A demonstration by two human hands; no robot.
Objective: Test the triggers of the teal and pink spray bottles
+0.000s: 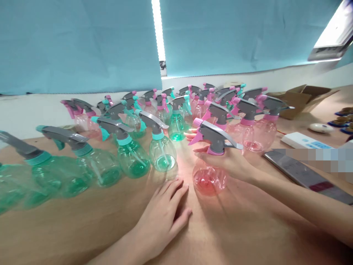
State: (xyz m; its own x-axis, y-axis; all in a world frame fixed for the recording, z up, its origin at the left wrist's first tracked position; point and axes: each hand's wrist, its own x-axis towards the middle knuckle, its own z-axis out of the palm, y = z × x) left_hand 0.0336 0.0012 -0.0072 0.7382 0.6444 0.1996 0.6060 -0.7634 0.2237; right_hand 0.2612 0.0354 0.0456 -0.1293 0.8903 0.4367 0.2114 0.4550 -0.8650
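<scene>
My right hand (231,162) is at the neck of a pink spray bottle (210,180) with a grey and pink trigger head. Its fingers reach past the neck to the left, partly hidden by the head. The bottle stands upright with its nozzle towards the left. My left hand (168,211) lies on the table with fingers stretched out, holding nothing. Just beyond it is a green spray bottle (162,152), at the end of a row of green bottles. More pink spray bottles (259,134) stand behind my right hand.
Several more pink and green spray bottles crowd the back of the wooden table (91,235). On the right are an open cardboard box (303,99), a white mouse (321,127), a white power strip (306,140) and a dark flat phone-like object (303,175). Blue sheeting (82,44) covers the wall.
</scene>
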